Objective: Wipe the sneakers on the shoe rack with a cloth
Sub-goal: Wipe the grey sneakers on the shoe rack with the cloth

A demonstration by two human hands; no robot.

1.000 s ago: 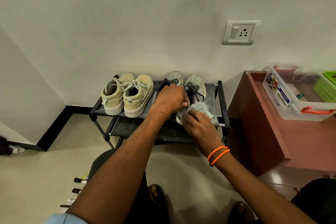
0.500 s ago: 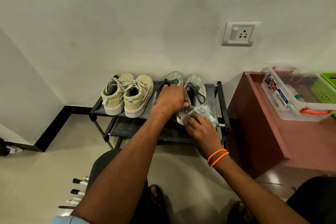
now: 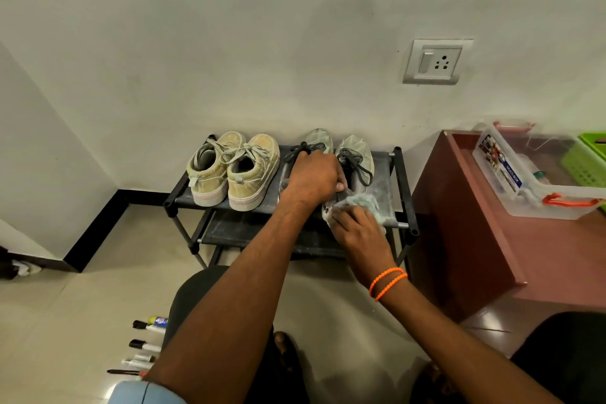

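A low black shoe rack stands against the wall. On its top shelf sit a pair of beige sneakers at the left and a pair of grey sneakers with dark laces at the right. My left hand grips the grey pair from above, fingers curled over the collar. My right hand presses a crumpled pale cloth against the heel of the right grey sneaker. The heels of the grey pair are mostly hidden by my hands.
A reddish-brown cabinet stands right of the rack, carrying a clear plastic box and a green basket. Markers and pens lie on the tiled floor at the lower left. A wall socket is above.
My right hand with the cloth has slid slightly down and left along the heel of the right grey sneaker. My left hand has kept its hold on the pair.
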